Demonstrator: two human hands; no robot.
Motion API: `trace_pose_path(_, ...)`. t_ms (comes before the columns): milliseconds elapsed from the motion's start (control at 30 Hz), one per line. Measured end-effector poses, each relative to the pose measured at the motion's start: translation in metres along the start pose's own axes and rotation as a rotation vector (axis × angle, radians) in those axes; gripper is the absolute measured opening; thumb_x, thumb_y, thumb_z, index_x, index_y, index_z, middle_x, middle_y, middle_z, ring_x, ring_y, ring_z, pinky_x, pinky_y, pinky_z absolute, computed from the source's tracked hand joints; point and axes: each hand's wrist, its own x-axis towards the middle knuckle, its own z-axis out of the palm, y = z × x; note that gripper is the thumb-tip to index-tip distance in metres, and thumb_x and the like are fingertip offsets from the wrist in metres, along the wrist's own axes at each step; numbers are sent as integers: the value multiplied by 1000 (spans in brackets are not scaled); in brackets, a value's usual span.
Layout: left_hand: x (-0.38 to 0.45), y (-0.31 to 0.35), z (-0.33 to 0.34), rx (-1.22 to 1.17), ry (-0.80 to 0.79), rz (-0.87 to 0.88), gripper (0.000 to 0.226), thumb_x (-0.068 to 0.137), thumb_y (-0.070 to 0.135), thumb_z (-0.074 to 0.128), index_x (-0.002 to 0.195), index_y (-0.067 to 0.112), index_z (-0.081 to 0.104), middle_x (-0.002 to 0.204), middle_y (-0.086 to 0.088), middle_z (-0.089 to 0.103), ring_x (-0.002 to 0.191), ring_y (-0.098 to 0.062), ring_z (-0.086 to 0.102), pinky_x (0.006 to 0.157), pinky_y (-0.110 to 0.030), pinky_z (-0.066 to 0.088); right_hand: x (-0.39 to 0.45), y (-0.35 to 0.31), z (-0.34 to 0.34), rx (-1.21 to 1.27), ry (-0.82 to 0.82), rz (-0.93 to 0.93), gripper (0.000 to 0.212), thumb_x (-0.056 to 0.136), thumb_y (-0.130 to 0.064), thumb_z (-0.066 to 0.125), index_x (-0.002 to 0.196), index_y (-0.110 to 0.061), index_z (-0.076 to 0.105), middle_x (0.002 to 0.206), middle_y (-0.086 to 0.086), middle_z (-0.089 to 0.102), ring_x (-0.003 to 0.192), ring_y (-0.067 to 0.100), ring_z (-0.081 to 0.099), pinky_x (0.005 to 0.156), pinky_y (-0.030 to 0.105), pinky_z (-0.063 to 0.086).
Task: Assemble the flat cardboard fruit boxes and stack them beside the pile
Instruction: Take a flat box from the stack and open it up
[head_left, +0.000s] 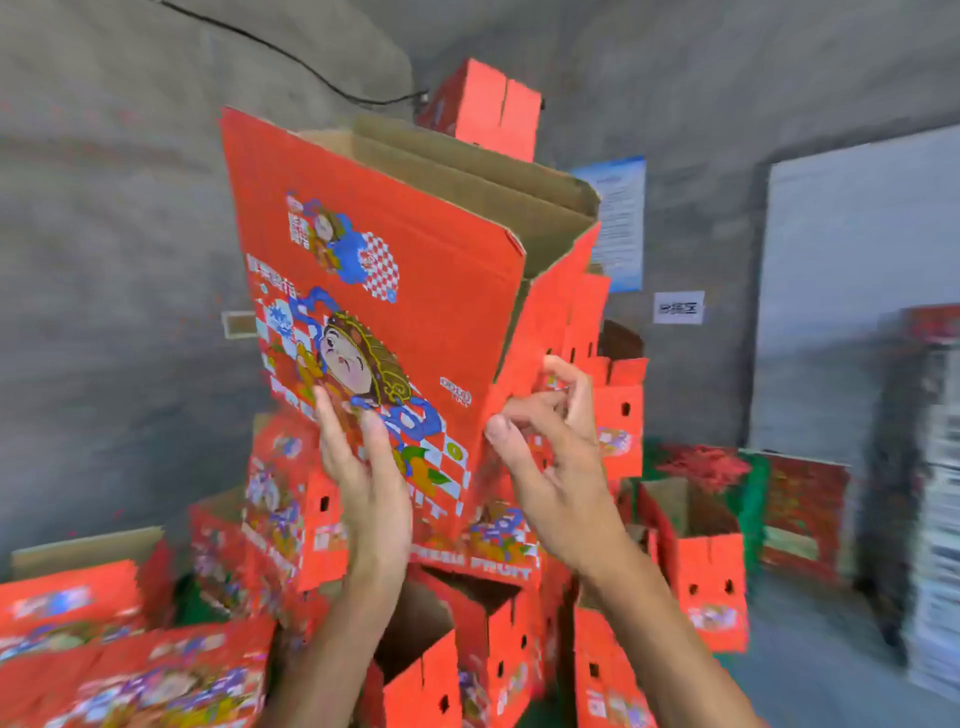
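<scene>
A: Where's the box (395, 270) just now?

B: Held up in front of the stack of assembled boxes (613, 395), tilted, its open top facing away and showing bare brown card inside. Nothing in it that I can see.

A: And the hands?

B: The left hand (363, 467) lies against the printed face, fingers straight, pressing rather than clutching. The right hand (550, 441) is at the box's right corner edge, fingers curled; whether it pinches the card or only touches it, I cannot tell through the blur.

A: What makes the step go well?

B: I'd judge the box is being squared up for stacking. Keep the flat hand steadying the big panel, guide the corner with the other, and set it down level on the stack so it doesn't lean.

A: The other containers?

B: An open box (696, 551) sits on the floor to the right, its inside showing bare; flat boxes (104, 649) lie lower left.
</scene>
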Motion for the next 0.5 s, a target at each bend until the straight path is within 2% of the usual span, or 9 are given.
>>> trace_pose_path(67,-14,10,43,-98,-84,20,78,94,71,33,163,41,14,163,29,14,157,-2,12,125,-21,15,0,3,-40,-70,78,-12,20,102,-48,55,93,-32,64,120,2,49,132,15,44,112,24,30)
trace_pose_path(100,-23,15,63,-140,-120,33,76,96,70,33,163,42,14,160,35,12,157,0,9,123,-15,14,-1,2,-58,-99,117,-19,26,102,-53,53,93,-32,64,124,-11,46,129,21,48,110,28,34)
trace_pose_path(133,-33,20,82,-173,-153,39,73,98,67,33,163,41,14,160,36,12,157,1,8,123,-15,13,-3,0,-75,-136,146,-24,29,102,-56,52,93,-32,64,124,-25,42,125,27,51,109,36,38)
trace_pose_path(200,-55,32,114,-227,-224,23,67,102,60,32,163,38,15,165,28,11,156,2,7,128,-28,13,-10,-5,-105,-220,193,-19,27,101,-57,52,93,-34,63,117,-37,40,124,31,51,105,52,43)
trace_pose_path(233,-66,38,128,-255,-251,12,64,104,55,32,163,36,16,166,24,11,156,2,7,129,-33,13,-14,-7,-119,-257,219,-10,26,101,-56,52,92,-34,62,115,-36,40,125,29,50,103,57,43)
trace_pose_path(300,-86,49,153,-317,-292,19,65,105,53,32,164,32,17,170,17,10,156,2,8,129,-33,14,-24,-13,-145,-324,277,-14,24,101,-55,53,91,-34,62,118,-30,40,120,29,53,102,59,42)
trace_pose_path(367,-104,60,175,-377,-329,31,67,103,57,31,164,31,19,171,13,12,156,2,10,128,-29,14,-34,-17,-167,-394,327,-47,25,101,-54,54,91,-33,62,121,-18,44,122,25,51,107,51,39)
trace_pose_path(433,-122,69,192,-423,-368,31,66,102,59,31,162,34,20,170,14,14,157,-1,10,129,-31,13,-43,-21,-185,-457,364,-60,28,102,-54,53,89,-31,63,110,5,50,130,11,43,111,39,34)
trace_pose_path(500,-140,72,209,-461,-402,33,67,103,58,31,163,29,23,171,11,16,158,-5,10,130,-36,12,-49,-22,-199,-526,391,-80,29,103,-53,53,90,-29,64,100,11,51,131,2,38,113,31,29)
